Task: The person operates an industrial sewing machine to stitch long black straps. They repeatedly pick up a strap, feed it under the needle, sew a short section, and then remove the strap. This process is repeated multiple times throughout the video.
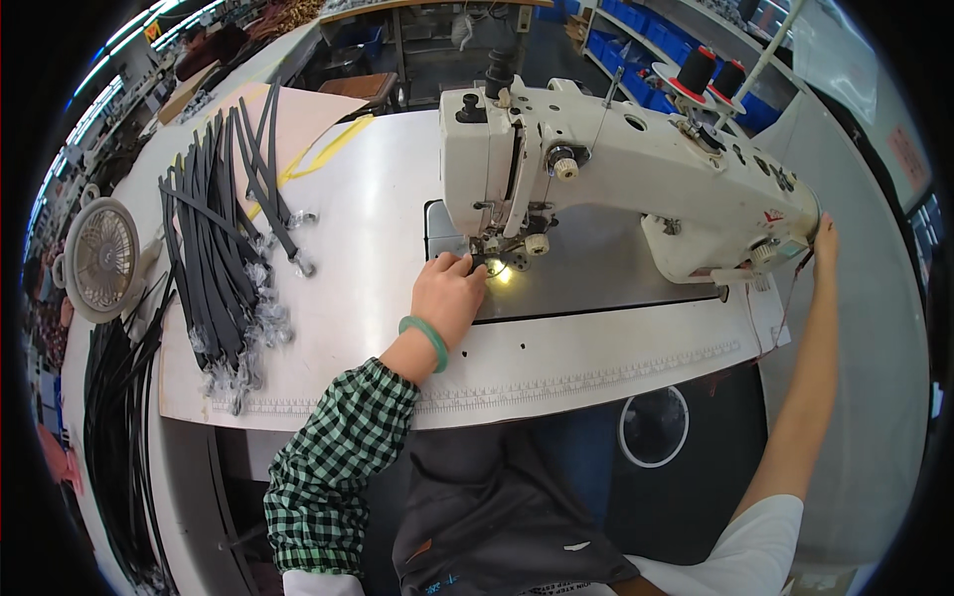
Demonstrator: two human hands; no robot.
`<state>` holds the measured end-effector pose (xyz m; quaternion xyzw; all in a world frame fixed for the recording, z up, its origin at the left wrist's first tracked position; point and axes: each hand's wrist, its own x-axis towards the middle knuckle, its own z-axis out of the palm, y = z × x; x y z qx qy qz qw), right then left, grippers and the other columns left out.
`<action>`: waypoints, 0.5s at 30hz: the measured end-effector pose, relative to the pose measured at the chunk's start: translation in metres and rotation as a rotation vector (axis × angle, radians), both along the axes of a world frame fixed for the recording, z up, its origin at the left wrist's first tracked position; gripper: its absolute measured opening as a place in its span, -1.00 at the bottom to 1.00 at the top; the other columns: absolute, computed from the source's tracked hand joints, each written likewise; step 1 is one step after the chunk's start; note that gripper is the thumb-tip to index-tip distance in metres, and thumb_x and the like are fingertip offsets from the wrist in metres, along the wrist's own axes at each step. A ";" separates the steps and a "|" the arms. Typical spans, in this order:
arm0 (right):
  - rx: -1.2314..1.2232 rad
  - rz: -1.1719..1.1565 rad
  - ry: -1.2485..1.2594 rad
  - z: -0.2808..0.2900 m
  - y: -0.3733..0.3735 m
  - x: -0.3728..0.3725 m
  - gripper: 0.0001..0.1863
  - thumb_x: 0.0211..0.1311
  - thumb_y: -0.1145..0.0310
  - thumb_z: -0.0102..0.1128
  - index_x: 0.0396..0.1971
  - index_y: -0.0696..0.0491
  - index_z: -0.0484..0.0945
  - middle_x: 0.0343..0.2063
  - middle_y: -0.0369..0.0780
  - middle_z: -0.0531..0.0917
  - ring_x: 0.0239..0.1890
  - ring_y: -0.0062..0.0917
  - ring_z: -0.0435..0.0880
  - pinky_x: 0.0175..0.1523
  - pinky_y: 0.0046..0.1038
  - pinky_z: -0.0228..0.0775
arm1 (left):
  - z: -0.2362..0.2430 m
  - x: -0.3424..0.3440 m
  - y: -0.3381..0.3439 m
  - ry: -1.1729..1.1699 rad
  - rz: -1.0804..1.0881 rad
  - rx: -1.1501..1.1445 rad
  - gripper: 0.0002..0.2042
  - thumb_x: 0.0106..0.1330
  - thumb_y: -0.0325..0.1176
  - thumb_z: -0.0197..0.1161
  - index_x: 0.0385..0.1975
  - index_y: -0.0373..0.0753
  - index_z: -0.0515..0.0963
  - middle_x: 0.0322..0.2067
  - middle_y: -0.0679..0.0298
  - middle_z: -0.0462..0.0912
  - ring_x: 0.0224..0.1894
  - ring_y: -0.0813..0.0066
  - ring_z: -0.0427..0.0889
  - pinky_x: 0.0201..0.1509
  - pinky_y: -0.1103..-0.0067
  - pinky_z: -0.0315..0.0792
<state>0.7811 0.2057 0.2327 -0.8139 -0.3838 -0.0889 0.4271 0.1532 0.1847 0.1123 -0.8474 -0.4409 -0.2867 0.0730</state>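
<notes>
A cream sewing machine (596,139) stands on the white table, its lamp lighting the needle area. My left hand (447,293), with a green bangle at the wrist and a checked sleeve cover on the forearm, rests beside the presser foot (487,246). Its fingers are closed at the needle plate; a small dark piece shows by the fingertips, too hidden to name. My right hand (826,238) reaches to the machine's far right end and is closed around the handwheel (814,214); most of its fingers are out of sight behind the end.
Left of the machine lie many black straps (214,238) with clear plastic wrapped on their ends. More black strips (119,437) hang over the table's left edge, below a round fan (102,258). Thread cones (696,72) stand behind the machine. A ruler strip (596,377) runs along the front edge.
</notes>
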 end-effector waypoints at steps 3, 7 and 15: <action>-0.074 0.052 0.140 0.004 -0.006 -0.013 -0.53 0.26 0.00 -0.23 -0.25 0.16 0.41 -0.40 -0.22 0.51 -0.38 -0.55 0.47 -0.29 -0.55 0.34 | -0.002 -0.001 0.000 -0.014 0.003 0.006 -0.83 -0.06 -0.48 0.18 -0.42 -0.22 0.56 -0.33 0.28 0.57 -0.26 0.38 0.50 -0.20 0.52 0.40; 0.274 0.179 0.295 -0.036 -0.018 -0.005 -0.51 0.27 -0.01 -0.24 -0.19 0.17 0.38 -0.30 -0.18 0.52 -0.33 -0.53 0.50 -0.28 -0.54 0.37 | -0.003 0.002 0.004 -0.034 -0.034 0.017 -0.84 -0.06 -0.48 0.19 -0.42 -0.24 0.57 -0.33 0.26 0.58 -0.25 0.38 0.50 -0.18 0.52 0.40; 0.237 0.199 0.312 -0.047 -0.014 -0.007 -0.49 0.27 -0.03 -0.26 -0.16 0.17 0.34 -0.29 -0.21 0.50 -0.35 -0.55 0.50 -0.28 -0.52 0.39 | -0.003 -0.001 0.003 -0.041 -0.023 0.001 -0.84 -0.05 -0.48 0.19 -0.42 -0.25 0.57 -0.34 0.24 0.58 -0.25 0.38 0.50 -0.16 0.50 0.40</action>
